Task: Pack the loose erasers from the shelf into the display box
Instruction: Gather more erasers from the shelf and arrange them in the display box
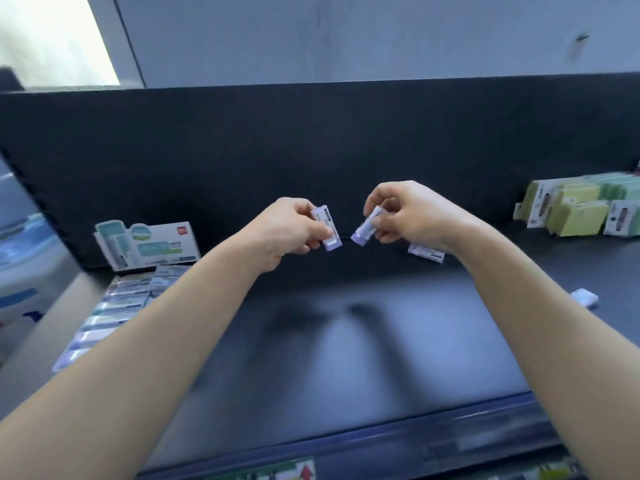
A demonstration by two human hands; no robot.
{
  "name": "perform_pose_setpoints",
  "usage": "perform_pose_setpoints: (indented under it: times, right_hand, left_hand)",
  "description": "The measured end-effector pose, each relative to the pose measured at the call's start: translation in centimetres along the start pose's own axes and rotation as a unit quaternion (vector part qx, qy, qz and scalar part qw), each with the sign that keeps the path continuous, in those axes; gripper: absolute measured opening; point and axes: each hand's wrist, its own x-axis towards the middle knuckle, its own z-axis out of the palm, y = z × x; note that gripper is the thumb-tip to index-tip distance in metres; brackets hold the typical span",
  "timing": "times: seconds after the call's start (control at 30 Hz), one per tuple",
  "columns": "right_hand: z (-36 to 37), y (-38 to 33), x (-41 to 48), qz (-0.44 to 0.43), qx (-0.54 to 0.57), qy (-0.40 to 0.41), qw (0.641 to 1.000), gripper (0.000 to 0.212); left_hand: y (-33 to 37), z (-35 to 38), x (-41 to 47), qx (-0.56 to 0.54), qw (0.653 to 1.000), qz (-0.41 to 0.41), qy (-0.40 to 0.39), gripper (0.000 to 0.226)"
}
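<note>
Both hands are raised above the dark shelf. My left hand grips a purple-and-white eraser between thumb and fingers. My right hand pinches a second purple eraser, tilted down to the left. The two erasers are close together but apart. The display box lies at the left with rows of erasers in it; its printed lid stands up behind. One loose eraser lies on the shelf under my right wrist, and another loose eraser lies far right.
Stacks of green and yellow packaged goods stand at the right rear. A black back panel closes off the shelf behind. The shelf's front rail runs below my arms, with a label under it. The image is motion-blurred.
</note>
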Motion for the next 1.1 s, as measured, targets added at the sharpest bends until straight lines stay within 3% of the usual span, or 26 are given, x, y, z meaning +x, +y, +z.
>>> perform_pose_setpoints:
  times: [0.17,0.43,0.8,1.1]
  right_hand:
    - [4.7,-5.6,1.6,-0.073,0.036,-0.044,0.996,0.017]
    - [13.1,-12.5,3.5,-0.171,0.041,-0.132,0.976,0.017]
    - [18.1,-14.2,5.1,-0.191,-0.068,-0.246,0.948,0.025]
    - [19.6,-14.1,5.5,-0.212,-0.128,-0.270,0.931,0.026]
  left_hand:
    - [-2.4,-6.4,-3.6,0.006,0.994,-0.004,0.105,0.016]
    - [-6.0,-13.7,-9.9,-0.002,0.976,-0.055,0.210,0.014]
    - [-9.1,-15.4,-11.6,0.009,0.966,-0.111,0.235,0.003]
    - [-9.6,-14.8,-11.7,-0.027,0.964,-0.123,0.232,0.011]
